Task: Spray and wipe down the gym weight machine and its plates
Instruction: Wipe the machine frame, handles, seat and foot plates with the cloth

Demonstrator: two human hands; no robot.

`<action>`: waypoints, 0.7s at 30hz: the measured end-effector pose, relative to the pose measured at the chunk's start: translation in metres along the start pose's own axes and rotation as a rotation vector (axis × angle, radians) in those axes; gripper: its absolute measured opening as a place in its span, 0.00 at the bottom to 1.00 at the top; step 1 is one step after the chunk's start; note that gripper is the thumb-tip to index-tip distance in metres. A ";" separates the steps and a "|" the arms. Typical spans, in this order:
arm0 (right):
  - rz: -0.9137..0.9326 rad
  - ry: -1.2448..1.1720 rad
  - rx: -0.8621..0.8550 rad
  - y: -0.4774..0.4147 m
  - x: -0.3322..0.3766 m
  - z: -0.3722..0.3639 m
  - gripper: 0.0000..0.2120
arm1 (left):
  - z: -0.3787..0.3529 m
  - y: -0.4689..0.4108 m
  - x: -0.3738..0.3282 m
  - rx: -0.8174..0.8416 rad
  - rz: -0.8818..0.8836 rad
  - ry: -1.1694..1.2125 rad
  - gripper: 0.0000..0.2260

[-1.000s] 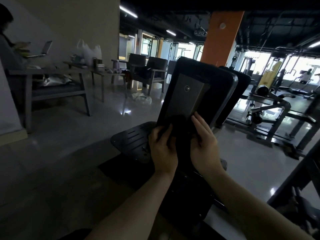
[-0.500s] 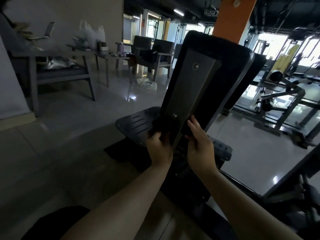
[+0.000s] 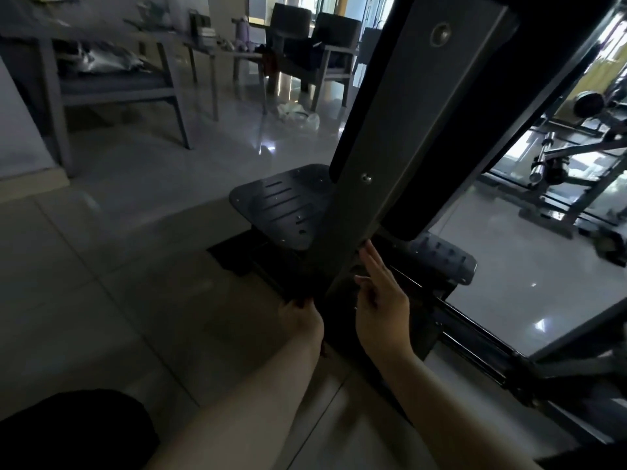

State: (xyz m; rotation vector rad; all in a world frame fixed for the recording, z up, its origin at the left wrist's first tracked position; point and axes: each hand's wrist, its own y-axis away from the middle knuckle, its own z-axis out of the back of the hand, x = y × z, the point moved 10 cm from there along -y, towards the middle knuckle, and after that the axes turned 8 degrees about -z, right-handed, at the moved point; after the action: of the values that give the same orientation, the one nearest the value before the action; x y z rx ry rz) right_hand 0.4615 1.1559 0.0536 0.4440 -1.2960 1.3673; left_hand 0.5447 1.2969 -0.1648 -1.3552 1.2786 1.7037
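I am looking down at the weight machine (image 3: pixel 390 137), which is standing on the tiled floor (image 3: pixel 118 266) directly in front of me. Its grey metal upright (image 3: pixel 380 184) is slanting up and away, with the black pad (image 3: pixel 451 147) sitting behind it. My left hand (image 3: pixel 300 322) is pressing against the lower end of the upright. Its fingers are curling under into deep shadow, so I cannot tell whether they are pinching anything. My right hand (image 3: pixel 383 307) is reaching up beside it, its fingers (image 3: pixel 371 262) lying straight and pressed together, the tips touching the upright's right edge. A slotted black foot plate (image 3: pixel 281 205) is showing to the left of the upright, and a ribbed one (image 3: pixel 444 262) to the right. Further off, two dark armchairs (image 3: pixel 325 45) are standing near a crumpled plastic bag (image 3: pixel 298 113) on the floor. Another gym frame (image 3: pixel 559 171) is catching the window light at the right.
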 end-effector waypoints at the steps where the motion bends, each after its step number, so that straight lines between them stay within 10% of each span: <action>1: 0.000 -0.002 0.005 0.001 -0.001 -0.001 0.29 | 0.001 0.004 -0.008 -0.006 -0.038 -0.003 0.17; 10: -0.001 -0.013 -0.088 -0.002 -0.005 -0.001 0.27 | -0.002 0.048 -0.123 -0.005 -0.661 0.153 0.14; 21: 0.061 0.002 0.004 0.001 -0.014 -0.012 0.30 | 0.003 -0.049 0.066 -0.179 0.138 0.124 0.16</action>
State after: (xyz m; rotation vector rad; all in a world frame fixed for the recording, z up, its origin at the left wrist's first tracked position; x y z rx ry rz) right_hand 0.4690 1.1602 0.0375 0.4084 -1.3148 1.4210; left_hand 0.5678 1.3100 -0.2424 -1.5270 1.3417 1.8915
